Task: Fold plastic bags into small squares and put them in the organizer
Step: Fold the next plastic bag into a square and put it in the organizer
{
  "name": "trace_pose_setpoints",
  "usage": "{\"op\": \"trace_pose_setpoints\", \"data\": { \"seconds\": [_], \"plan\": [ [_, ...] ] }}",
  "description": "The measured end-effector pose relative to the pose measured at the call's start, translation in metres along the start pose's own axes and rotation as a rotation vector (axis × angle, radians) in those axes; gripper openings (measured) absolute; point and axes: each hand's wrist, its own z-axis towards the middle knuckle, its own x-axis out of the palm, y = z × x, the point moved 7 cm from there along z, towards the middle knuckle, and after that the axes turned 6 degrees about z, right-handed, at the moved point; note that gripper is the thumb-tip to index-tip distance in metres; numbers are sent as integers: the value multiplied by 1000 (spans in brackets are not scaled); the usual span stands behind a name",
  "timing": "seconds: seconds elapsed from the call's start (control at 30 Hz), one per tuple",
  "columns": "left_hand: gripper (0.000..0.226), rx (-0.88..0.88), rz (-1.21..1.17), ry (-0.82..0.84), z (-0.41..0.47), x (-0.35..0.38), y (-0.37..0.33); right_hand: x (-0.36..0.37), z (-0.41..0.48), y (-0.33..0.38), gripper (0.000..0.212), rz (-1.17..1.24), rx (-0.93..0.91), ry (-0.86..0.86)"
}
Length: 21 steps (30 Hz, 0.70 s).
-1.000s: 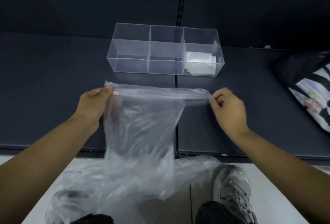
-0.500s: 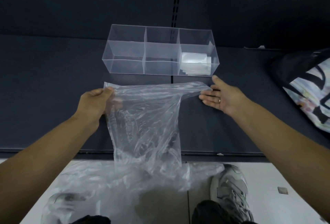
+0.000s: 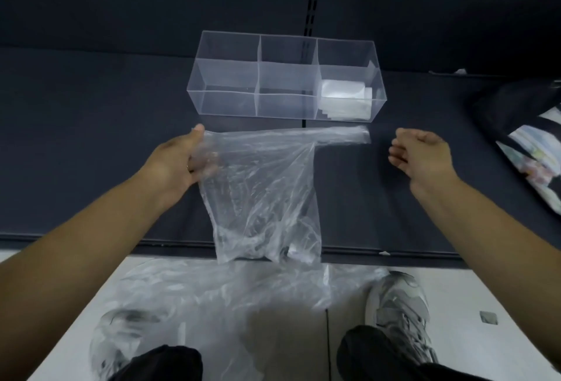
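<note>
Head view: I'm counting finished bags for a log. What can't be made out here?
All head view.
Folded bags, right compartment of the organizer: count unclear, stacked translucent layers.
Left hand: grip veiled by the plastic bag it holds.
Floor pile of plastic: number of bags unclear, overlapping film.
Patterned bag: cut off by the right edge.

Seemingly free: organizer's (image 3: 226, 103) left, middle compartments

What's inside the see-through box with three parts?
The clear plastic three-compartment organizer holds folded whitish plastic squares in its right compartment. The left and middle compartments show nothing inside. The top squares cover the lower ones, so their number cannot be told.
</note>
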Motion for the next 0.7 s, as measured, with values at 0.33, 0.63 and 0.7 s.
{"op": "trace_pose_setpoints", "data": {
  "seconds": [0.33,0.63,0.7],
  "plan": [
    [42,-250,206,-26,-116,-21,95,49,-178,-51,41,-684,-190,886],
    [46,-507,-41,167,-116,15,123,37,-150,-52,16,-560,-315,514],
    [35,-456,-62,137,-113,12,122,25,-141,-52,17,-549,-332,449]
  ]
}}
